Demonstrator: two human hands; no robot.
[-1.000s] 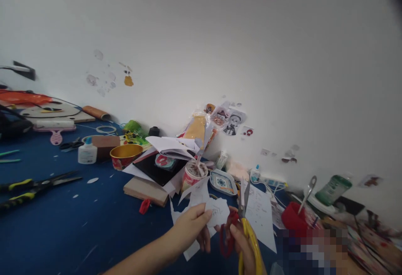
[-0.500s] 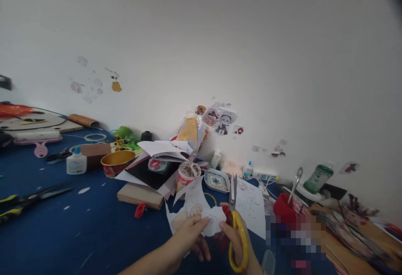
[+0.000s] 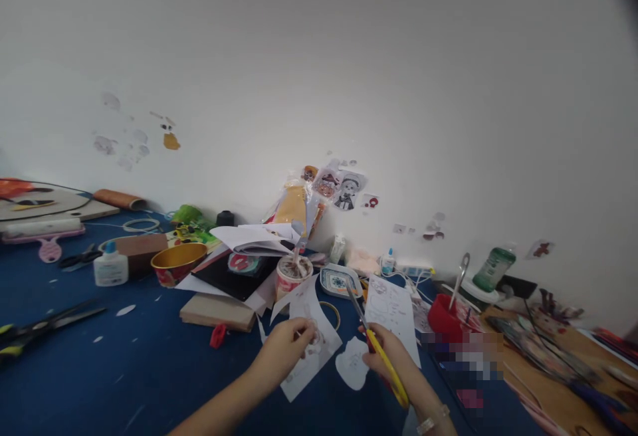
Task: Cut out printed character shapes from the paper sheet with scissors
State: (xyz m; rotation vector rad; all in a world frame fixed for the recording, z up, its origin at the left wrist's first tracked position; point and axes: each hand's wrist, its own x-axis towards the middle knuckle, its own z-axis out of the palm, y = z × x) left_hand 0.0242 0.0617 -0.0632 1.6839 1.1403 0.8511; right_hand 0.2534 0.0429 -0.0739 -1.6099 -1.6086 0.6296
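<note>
My left hand (image 3: 282, 349) is closed on a white printed paper sheet (image 3: 309, 339), pinching it just above the blue table (image 3: 124, 363). My right hand (image 3: 393, 356) grips yellow-handled scissors (image 3: 373, 346), their blades pointing up and left. A small white cut-out piece (image 3: 353, 369) lies between my hands, by the right-hand fingers. Another printed sheet (image 3: 391, 313) lies behind the scissors.
A pile of books and paper (image 3: 244, 256), a gold bowl (image 3: 178, 262), a cup (image 3: 293, 275), a patterned dish (image 3: 339, 281) and a glue bottle (image 3: 109, 266) stand behind my hands. Big scissors (image 3: 44, 323) lie at the left. A red cup (image 3: 446, 316) stands at the right.
The hands moved apart. The left hand now holds the larger sheet, the small cut-out is free of it beside the right hand, and the scissors tilted leftward.
</note>
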